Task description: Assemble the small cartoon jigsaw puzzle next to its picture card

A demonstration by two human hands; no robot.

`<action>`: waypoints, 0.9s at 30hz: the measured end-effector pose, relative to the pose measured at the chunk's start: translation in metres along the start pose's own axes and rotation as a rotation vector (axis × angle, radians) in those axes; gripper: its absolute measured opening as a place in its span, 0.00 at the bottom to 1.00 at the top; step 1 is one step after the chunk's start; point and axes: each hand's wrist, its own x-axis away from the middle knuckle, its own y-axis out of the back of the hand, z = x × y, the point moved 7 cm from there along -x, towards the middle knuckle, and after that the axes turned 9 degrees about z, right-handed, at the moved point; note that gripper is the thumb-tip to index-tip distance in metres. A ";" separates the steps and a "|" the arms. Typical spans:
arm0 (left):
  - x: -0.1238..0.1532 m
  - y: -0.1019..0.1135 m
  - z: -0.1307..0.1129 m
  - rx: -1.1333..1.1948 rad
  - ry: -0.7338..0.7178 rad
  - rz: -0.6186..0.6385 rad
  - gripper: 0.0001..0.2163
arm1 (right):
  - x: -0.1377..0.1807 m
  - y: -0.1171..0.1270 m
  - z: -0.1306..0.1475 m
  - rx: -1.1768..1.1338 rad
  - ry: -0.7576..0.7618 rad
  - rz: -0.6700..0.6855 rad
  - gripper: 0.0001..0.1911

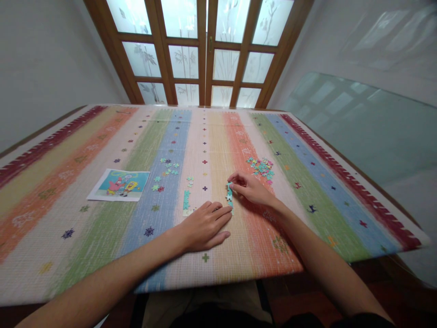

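Brown wooden doors with frosted, plant-patterned panes (202, 54) stand behind a table spread with a striped, multicoloured cloth (218, 150); a pale green glassy panel (358, 123) is at the right. Near the table's front edge, the person's left hand (208, 228) lies loosely extended, fingertips at the lower end of an upright strip of turquoise jigsaw pieces (229, 197). The right hand (251, 188) is bent, thumb and forefinger at the strip's top; whether they pinch or merely press cannot be told. The hands are apart. Sideways pressure could spring the tabs loose, and the woven cloth might ruck beneath them. A careless right wrist could scatter the heaped small multicoloured pieces (262, 168) nearby.
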 end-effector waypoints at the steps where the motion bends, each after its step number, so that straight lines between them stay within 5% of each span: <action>1: 0.000 0.000 0.000 0.001 0.000 0.001 0.13 | 0.000 0.000 0.000 0.007 0.000 -0.001 0.12; 20: -0.003 0.006 -0.001 0.019 -0.030 -0.012 0.11 | -0.001 0.002 0.000 -0.030 -0.003 -0.016 0.15; 24: 0.000 0.014 0.004 0.089 -0.015 -0.095 0.11 | -0.001 0.003 0.001 -0.073 0.008 -0.024 0.15; 27: 0.002 0.025 0.021 0.228 0.137 -0.219 0.10 | -0.001 0.004 0.004 -0.105 0.029 -0.050 0.15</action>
